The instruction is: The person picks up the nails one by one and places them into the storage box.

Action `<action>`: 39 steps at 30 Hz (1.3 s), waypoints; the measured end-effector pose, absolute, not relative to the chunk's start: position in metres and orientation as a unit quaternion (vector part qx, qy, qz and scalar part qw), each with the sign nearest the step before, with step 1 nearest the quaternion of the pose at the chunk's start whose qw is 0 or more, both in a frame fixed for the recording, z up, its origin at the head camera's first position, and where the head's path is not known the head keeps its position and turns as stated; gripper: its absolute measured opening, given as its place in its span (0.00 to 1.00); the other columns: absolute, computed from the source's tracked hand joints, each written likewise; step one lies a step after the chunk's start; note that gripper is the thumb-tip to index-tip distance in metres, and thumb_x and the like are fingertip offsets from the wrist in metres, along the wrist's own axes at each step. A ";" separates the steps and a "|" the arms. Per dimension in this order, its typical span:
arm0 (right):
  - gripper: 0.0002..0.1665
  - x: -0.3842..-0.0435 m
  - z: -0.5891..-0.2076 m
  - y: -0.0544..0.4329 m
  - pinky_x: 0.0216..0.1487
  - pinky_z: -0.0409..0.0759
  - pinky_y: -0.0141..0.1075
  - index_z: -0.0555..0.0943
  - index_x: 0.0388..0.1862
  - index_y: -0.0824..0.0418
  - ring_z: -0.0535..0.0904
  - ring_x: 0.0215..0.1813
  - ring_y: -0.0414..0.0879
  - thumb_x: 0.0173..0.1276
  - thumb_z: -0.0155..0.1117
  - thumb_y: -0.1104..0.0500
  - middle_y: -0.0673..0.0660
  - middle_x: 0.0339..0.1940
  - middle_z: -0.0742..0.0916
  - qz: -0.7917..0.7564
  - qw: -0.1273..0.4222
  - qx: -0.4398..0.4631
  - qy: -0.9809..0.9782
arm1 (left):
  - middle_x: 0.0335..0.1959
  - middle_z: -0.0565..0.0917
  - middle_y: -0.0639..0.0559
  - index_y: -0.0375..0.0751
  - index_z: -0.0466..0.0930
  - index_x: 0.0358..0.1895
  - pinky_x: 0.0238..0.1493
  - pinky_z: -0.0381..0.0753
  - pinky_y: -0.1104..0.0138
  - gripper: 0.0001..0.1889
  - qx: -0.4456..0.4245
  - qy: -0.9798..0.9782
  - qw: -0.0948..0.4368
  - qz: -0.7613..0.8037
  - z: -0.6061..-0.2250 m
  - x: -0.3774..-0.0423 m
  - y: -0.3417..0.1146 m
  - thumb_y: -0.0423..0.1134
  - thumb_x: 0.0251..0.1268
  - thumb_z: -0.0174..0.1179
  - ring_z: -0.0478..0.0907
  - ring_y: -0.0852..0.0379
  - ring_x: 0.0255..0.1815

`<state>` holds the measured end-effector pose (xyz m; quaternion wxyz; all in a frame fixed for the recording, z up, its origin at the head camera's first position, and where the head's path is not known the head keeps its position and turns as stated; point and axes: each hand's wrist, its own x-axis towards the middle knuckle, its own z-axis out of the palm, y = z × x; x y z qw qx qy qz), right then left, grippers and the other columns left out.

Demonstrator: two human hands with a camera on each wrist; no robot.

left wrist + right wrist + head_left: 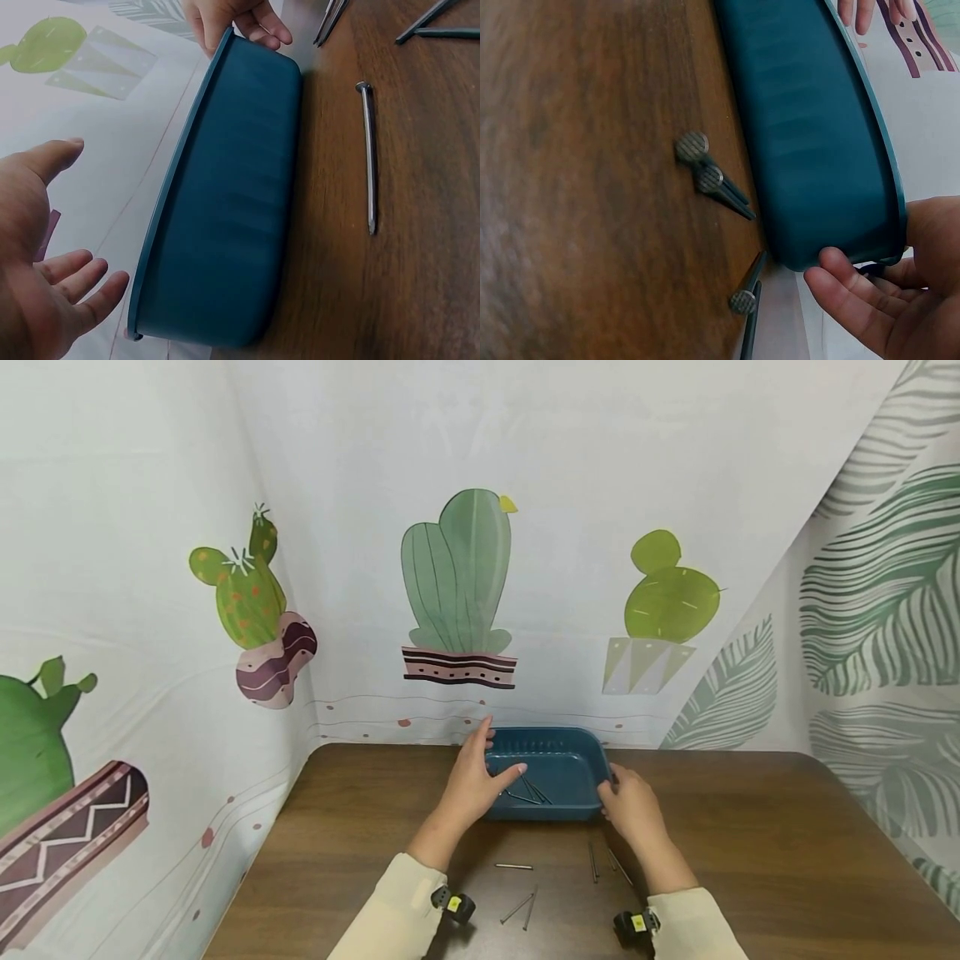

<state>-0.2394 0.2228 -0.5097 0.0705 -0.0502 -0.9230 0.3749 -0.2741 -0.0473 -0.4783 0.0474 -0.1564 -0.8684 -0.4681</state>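
Note:
A blue plastic tray (558,812) stands at the back of the wooden table, with several nails (534,790) lying in it. My right hand (634,802) grips the tray's right end, thumb over the rim and fingers low against the end wall in the right wrist view. Over the left end is my left hand (474,772), its thumb and fingers spread apart and nothing between them. The left wrist view shows that hand (45,262) beside the tray's rim, fingertips close to the corner.
Several loose nails lie in front of the tray: a single nail (513,866) crosswise, a crossed pair (528,908) nearer me, and others near the right wrist, including a nail (593,863). A cloth with printed cacti (459,585) hangs right behind the table.

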 end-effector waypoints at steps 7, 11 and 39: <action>0.32 -0.241 -0.511 0.223 0.27 0.84 0.34 0.67 0.69 0.79 0.84 0.27 0.44 0.71 0.50 0.61 0.76 0.54 0.79 0.376 0.068 -0.051 -0.923 | 0.76 0.64 0.42 0.52 0.45 0.83 0.67 0.76 0.46 0.52 -0.166 -0.869 0.052 -0.463 -0.478 -0.271 -0.049 0.58 0.63 0.68 0.67 0.43 0.74; 0.31 -0.241 -0.511 0.223 0.27 0.85 0.34 0.67 0.69 0.79 0.84 0.27 0.43 0.71 0.50 0.62 0.76 0.53 0.79 0.376 0.067 -0.051 -0.923 | 0.77 0.64 0.43 0.52 0.44 0.83 0.68 0.76 0.47 0.52 -0.162 -0.868 0.046 -0.467 -0.479 -0.270 -0.050 0.58 0.62 0.68 0.66 0.44 0.75; 0.32 -0.243 -0.512 0.224 0.28 0.84 0.35 0.68 0.69 0.79 0.84 0.27 0.43 0.71 0.50 0.60 0.75 0.53 0.80 0.367 0.070 -0.052 -0.926 | 0.71 0.72 0.49 0.52 0.56 0.80 0.67 0.77 0.49 0.44 -0.216 -0.874 0.021 -0.434 -0.484 -0.247 -0.063 0.56 0.65 0.67 0.71 0.49 0.72</action>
